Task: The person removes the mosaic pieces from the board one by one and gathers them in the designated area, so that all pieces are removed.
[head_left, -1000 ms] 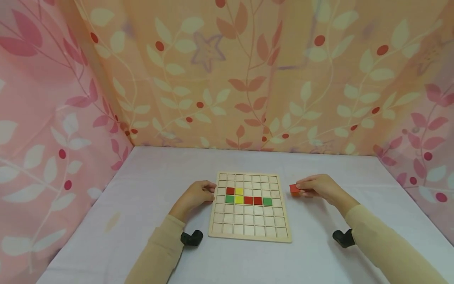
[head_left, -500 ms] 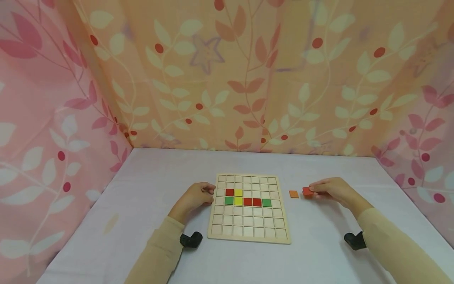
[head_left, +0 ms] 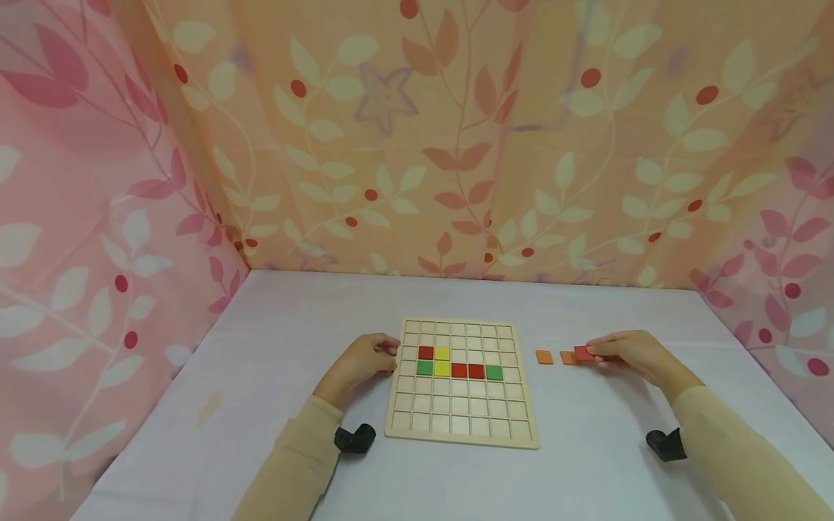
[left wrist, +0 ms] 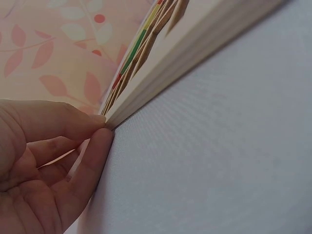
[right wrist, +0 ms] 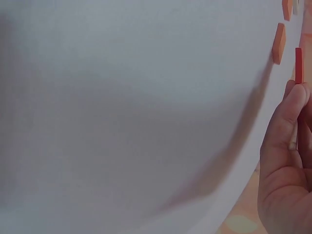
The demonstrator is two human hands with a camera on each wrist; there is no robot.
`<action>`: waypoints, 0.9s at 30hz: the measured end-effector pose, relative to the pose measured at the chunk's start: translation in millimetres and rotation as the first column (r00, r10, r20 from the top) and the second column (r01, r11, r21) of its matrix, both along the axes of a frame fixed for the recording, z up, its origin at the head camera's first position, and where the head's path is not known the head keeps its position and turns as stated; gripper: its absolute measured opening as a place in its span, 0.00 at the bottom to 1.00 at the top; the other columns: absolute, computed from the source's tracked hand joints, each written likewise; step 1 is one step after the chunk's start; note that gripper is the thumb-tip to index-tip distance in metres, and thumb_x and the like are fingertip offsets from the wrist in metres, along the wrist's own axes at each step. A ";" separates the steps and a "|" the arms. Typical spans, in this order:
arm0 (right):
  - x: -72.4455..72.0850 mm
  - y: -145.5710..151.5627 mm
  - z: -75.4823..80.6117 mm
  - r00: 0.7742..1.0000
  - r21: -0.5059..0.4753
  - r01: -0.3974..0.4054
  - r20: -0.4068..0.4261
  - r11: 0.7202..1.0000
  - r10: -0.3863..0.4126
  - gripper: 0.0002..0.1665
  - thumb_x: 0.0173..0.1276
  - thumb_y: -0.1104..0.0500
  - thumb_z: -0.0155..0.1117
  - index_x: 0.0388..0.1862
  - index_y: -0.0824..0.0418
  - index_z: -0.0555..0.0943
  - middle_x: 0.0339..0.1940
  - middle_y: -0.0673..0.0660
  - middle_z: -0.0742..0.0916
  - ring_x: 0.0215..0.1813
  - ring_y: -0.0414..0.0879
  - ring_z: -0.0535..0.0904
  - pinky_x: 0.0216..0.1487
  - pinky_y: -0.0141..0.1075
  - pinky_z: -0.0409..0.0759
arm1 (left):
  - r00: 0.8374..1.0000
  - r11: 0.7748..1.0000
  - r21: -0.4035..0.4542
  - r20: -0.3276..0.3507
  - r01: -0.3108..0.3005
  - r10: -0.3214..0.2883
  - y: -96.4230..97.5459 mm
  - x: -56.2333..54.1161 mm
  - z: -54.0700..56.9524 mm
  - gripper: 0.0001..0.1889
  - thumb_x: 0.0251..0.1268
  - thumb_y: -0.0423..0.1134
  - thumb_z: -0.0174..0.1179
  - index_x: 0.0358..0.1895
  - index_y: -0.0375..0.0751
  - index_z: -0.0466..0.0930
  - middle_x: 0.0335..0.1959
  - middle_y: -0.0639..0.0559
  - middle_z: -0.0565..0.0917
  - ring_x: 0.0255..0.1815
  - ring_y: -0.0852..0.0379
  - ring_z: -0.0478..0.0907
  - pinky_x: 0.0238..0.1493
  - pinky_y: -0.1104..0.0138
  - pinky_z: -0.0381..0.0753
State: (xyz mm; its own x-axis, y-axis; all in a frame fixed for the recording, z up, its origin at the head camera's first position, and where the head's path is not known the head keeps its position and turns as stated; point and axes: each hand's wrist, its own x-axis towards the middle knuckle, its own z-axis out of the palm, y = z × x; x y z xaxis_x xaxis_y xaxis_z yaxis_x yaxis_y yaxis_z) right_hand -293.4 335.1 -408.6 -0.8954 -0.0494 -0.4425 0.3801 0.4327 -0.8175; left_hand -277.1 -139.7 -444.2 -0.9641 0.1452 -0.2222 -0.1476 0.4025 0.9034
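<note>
A square wooden grid board (head_left: 459, 422) lies on the white table with red, yellow and green tiles in some cells. At its left edge, my left hand (head_left: 360, 362) holds the rim between thumb and fingers; the left wrist view shows the fingertips (left wrist: 100, 127) against that rim. To the right of the board, my right hand (head_left: 630, 356) pinches a red square tile (head_left: 582, 353). In the right wrist view the red tile (right wrist: 298, 66) is raised off the cloth. Two orange tiles lie on the table: one (head_left: 544, 357) near the board, another (head_left: 567, 357) partly under the red tile in view.
White cloth (head_left: 293, 318) covers the table. Patterned curtains (head_left: 417, 181) stand behind it and at both sides. A black wrist mount (head_left: 355, 438) sits at the left cuff, and another (head_left: 666, 444) at the right cuff.
My right hand has moved to the right with the red tile. First one orange tile, then a second, has come to lie on the table from under it. The left hand stays at the board.
</note>
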 end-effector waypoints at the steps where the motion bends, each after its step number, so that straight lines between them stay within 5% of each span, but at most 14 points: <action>1: 0.0 1.6 -0.1 1.000 -0.001 -0.001 0.002 1.000 0.001 0.21 0.67 0.54 0.68 0.53 0.68 0.84 0.33 0.46 0.87 0.32 0.37 0.83 0.40 0.29 0.85 | 1.000 1.000 0.000 0.000 0.000 0.000 0.2 0.0 0.1 0.24 0.53 0.20 0.61 0.57 0.28 0.78 0.43 0.43 0.80 0.35 0.59 0.76 0.38 0.68 0.84; 27: -5.6 16.7 -7.1 0.998 0.017 0.041 0.040 0.999 -0.042 0.21 0.69 0.57 0.66 0.54 0.71 0.82 0.31 0.46 0.87 0.32 0.38 0.82 0.40 0.29 0.86 | 1.000 0.999 0.033 0.004 0.002 -0.002 0.3 -0.2 -0.3 0.24 0.53 0.20 0.60 0.57 0.28 0.78 0.42 0.43 0.79 0.36 0.57 0.76 0.39 0.68 0.84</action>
State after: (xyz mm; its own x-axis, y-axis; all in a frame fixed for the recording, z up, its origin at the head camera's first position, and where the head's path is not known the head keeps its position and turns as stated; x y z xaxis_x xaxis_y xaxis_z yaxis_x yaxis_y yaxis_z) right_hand -299.0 351.8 -415.7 -0.8781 -0.0051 -0.4785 0.4303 0.4293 -0.7941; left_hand -277.4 -139.3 -444.5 -0.9629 0.1547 -0.2209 -0.1501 0.3731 0.9156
